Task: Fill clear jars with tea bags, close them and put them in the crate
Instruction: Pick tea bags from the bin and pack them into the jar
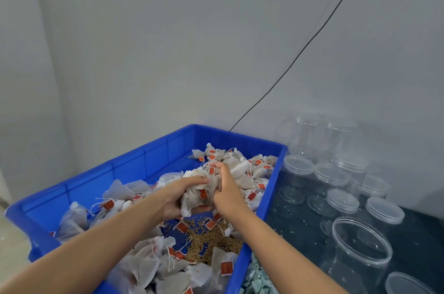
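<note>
Two forearms reaching in from the near edge, over a blue crate (269,200) heaped with tea bags (144,267). Nearest on the right, on the dark table (298,228): an open jar (360,252), lidless and empty, upright just beside the crate wall; a loose lid (406,284) at the corner. Mid-crate, loose grain (211,243) spilled over the blue floor among red-tagged bags. Just beyond, left hand (177,197) cupped under a bundle of bags (201,190), fingers curled round it; right hand (225,188) pressed against the same bundle, fingers curled into it from the other side. Farther right, capped empty jars (331,175) clustered toward the wall (168,53), a black cable (300,50) slanting down behind. Likely risks: squeezing too hard and bursting a bag, adding to the spilled grain; tangled strings dragging extra bags over the rim during the carry; bundle too bulky for the jar mouth, tipping the light jar.
</note>
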